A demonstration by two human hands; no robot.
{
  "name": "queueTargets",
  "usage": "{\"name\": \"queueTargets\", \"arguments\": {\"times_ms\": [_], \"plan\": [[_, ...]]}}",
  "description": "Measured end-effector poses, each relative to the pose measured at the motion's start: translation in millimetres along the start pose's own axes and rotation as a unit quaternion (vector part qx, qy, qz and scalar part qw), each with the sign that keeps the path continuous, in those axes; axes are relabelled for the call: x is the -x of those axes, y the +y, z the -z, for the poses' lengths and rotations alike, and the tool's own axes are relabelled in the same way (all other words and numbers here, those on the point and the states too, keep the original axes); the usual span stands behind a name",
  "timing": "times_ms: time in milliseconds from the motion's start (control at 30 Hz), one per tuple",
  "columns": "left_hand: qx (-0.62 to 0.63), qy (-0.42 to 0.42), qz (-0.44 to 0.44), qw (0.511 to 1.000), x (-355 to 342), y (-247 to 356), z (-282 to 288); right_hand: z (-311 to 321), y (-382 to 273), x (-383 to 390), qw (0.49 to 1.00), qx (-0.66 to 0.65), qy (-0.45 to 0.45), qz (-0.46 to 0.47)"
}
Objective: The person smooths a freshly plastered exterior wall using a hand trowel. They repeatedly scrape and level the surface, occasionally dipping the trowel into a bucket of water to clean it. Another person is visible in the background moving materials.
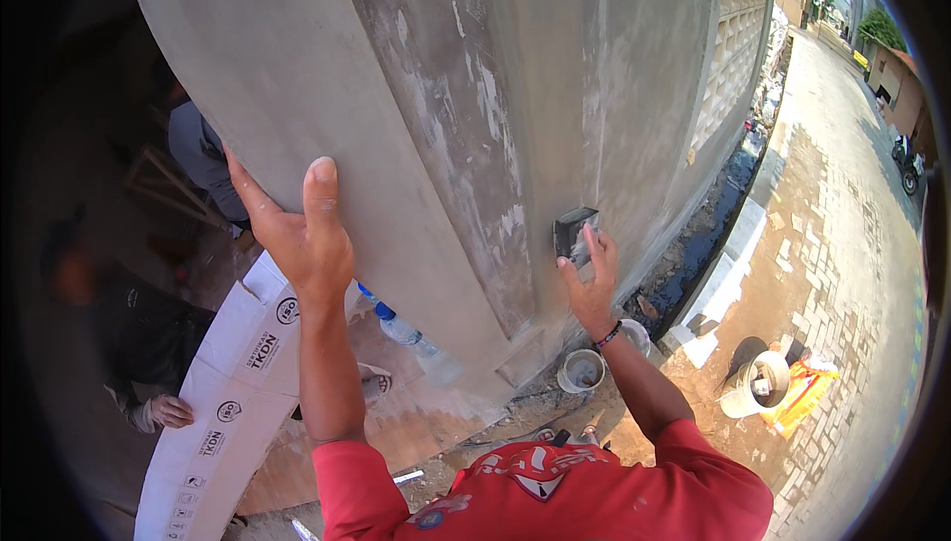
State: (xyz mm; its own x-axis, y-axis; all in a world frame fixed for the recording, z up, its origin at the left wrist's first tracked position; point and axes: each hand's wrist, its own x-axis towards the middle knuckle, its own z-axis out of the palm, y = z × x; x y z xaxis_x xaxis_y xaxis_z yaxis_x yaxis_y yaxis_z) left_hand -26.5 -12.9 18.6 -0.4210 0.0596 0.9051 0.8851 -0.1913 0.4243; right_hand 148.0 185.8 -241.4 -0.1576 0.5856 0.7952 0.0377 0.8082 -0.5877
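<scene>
My left hand (pixel 297 234) grips the left edge of a smooth grey plastered wall section (pixel 327 145), fingers curved round the edge and thumb on its face. My right hand (pixel 589 283) holds a small dark rectangular block tool (pixel 575 232) against the grey wall face (pixel 540 145), to the right of a vertical band with pale patches (pixel 436 55). Below, between my arms, a plastic bottle with a blue label (pixel 401 333) stands by the wall's foot.
A co-worker's gloved hand (pixel 163 409) rests on a long white printed board (pixel 218 392); another person (pixel 203 155) is behind the wall. Buckets (pixel 581 371) (pixel 743 387), an orange sack (pixel 797 402), a drainage channel (pixel 708 244), a paved lane (pixel 842 194) and a motorbike (pixel 906 164) are at right.
</scene>
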Motion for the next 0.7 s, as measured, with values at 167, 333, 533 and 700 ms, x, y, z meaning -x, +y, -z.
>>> {"name": "queueTargets", "arguments": {"times_ms": [167, 333, 533, 700], "plan": [[-0.030, -0.009, -0.016, 0.999, -1, -3, 5, 39, -61, -134, 0.991, -0.053, 0.101, 0.068], [-0.012, -0.005, -0.018, 1.000, -3, -2, 2, 44, -147, -272, 0.964, -0.120, 0.148, 0.188], [-0.015, -0.011, -0.021, 1.000, 0, -1, 4, -5, -127, -210, 0.972, -0.035, 0.116, 0.199], [-0.006, -0.014, -0.018, 1.000, 0, -4, 5, 2, -39, -70, 0.993, 0.001, 0.046, 0.106]]}}
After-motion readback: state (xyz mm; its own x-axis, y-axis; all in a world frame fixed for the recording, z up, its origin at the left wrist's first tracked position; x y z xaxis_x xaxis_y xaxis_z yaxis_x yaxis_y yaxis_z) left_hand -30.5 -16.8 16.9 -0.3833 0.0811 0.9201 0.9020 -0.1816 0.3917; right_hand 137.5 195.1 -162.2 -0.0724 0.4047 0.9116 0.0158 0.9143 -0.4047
